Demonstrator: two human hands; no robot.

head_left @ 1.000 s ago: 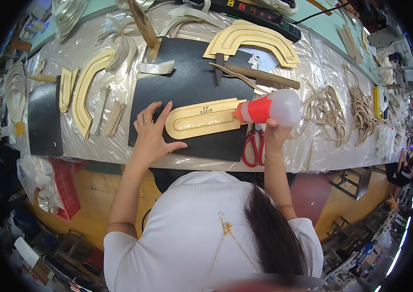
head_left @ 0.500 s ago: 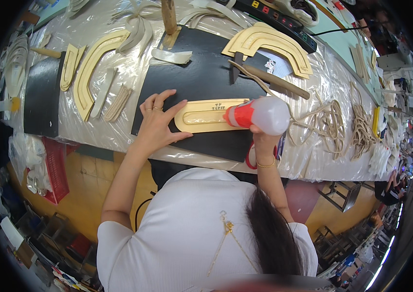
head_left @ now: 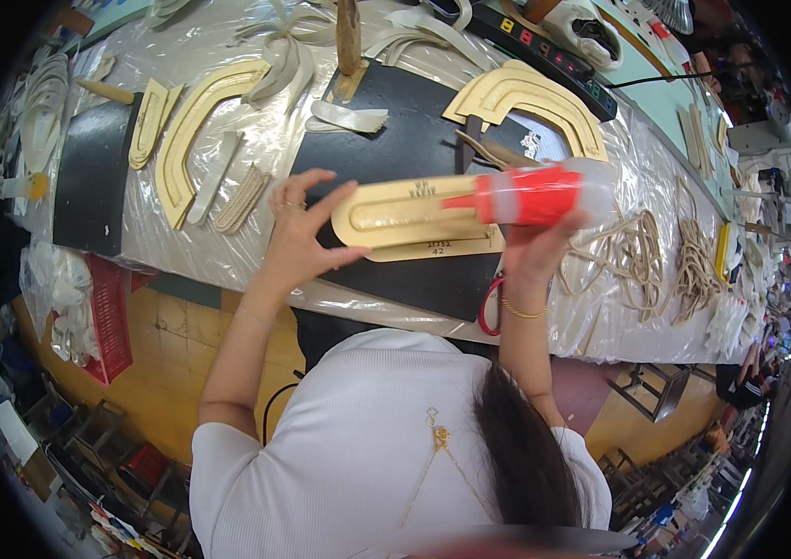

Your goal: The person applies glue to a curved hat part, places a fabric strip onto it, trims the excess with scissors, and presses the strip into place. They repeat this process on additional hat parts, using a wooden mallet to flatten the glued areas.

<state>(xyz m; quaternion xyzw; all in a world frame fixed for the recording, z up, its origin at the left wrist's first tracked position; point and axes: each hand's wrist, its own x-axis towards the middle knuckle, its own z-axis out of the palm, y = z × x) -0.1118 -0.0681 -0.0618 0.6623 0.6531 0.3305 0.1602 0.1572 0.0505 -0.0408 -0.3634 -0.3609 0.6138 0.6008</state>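
My left hand (head_left: 297, 224) pinches the rounded left end of a long yellow template (head_left: 395, 212) between thumb and fingers. This slotted piece is tilted up over the black board. Below its near edge shows a second yellow layer (head_left: 442, 250) with markings; whether the two are joined I cannot tell. My right hand (head_left: 537, 250) is wrapped round a translucent squeeze bottle (head_left: 535, 194) with a red band. The bottle lies nearly level, its red nozzle pointing left over the template's right part, slightly blurred. Whether the right fingers also touch the template is hidden.
The black board (head_left: 367, 154) bears white strips (head_left: 347, 117) and a hammer (head_left: 472, 144) partly hidden behind the bottle. Curved yellow templates (head_left: 516, 88) lie beyond. Coiled cords (head_left: 633, 265) are at right, a power strip (head_left: 544, 47) at the back, red loop handles (head_left: 489, 307) at the near edge.
The template's upper layer has been raised, and a lower layer shows beneath it. The bottle has moved right and levelled out, its nozzle drawn back from the slot.
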